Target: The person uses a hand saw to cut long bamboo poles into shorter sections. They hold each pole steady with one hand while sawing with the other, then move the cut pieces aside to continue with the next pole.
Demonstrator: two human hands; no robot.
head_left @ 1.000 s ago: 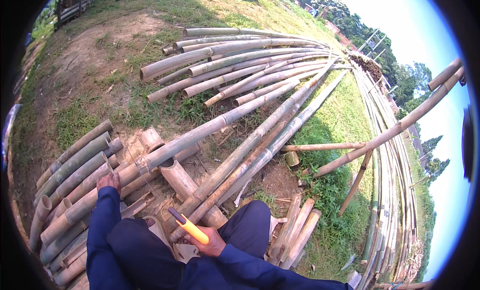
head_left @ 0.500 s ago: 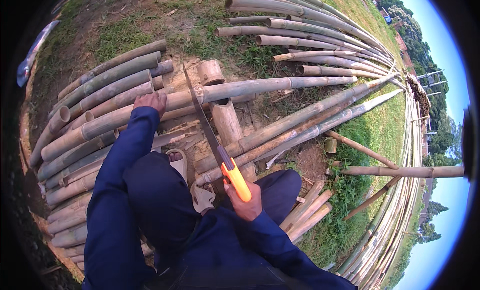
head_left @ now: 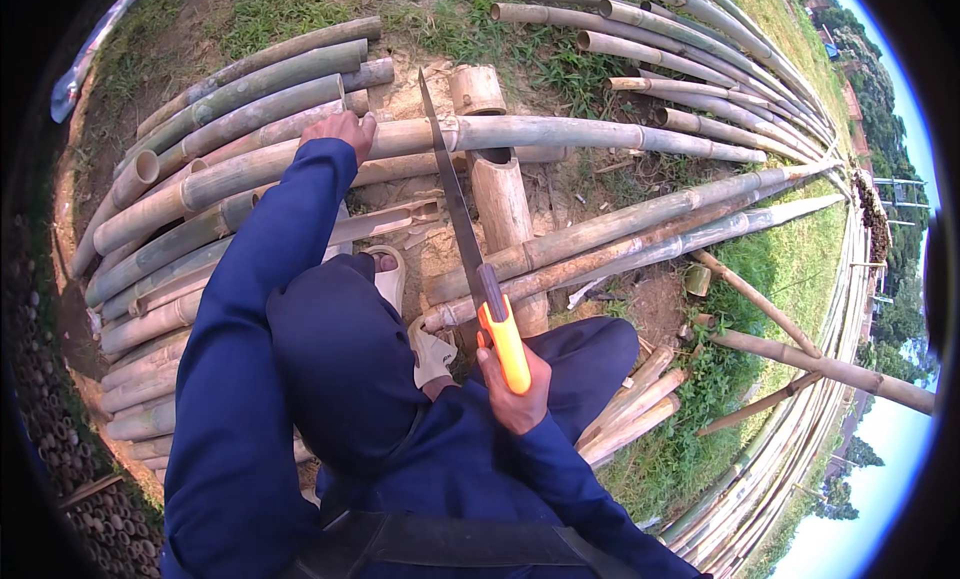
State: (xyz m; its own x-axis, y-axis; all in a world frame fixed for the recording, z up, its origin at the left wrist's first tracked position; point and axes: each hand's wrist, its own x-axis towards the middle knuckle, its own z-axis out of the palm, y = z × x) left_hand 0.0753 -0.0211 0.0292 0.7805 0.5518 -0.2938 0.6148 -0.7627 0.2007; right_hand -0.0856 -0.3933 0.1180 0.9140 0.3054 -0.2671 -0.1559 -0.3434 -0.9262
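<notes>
My right hand (head_left: 520, 394) grips the orange handle (head_left: 511, 354) of a hand saw, whose long dark blade (head_left: 458, 207) points away from me. The blade crosses a long bamboo pole (head_left: 580, 132) close to a joint; how deep it sits in the pole, I cannot tell. My left hand (head_left: 342, 134) is closed over the same pole, to the left of the blade. Under the pole lies a thick bamboo log (head_left: 502, 207), with its far part (head_left: 478, 91) showing beyond the pole.
Several cut bamboo lengths (head_left: 160, 334) lie stacked at left. Long poles (head_left: 690, 54) spread over the grass at far right, and others (head_left: 650, 234) lie nearer. A bamboo frame (head_left: 800, 354) stands at right. Short split pieces (head_left: 640, 409) rest beside my right knee.
The whole view has shifted, so the scene sits farther right in the picture. My left hand stays on the pole and my right keeps its grip on the saw, whose blade still crosses near the joint.
</notes>
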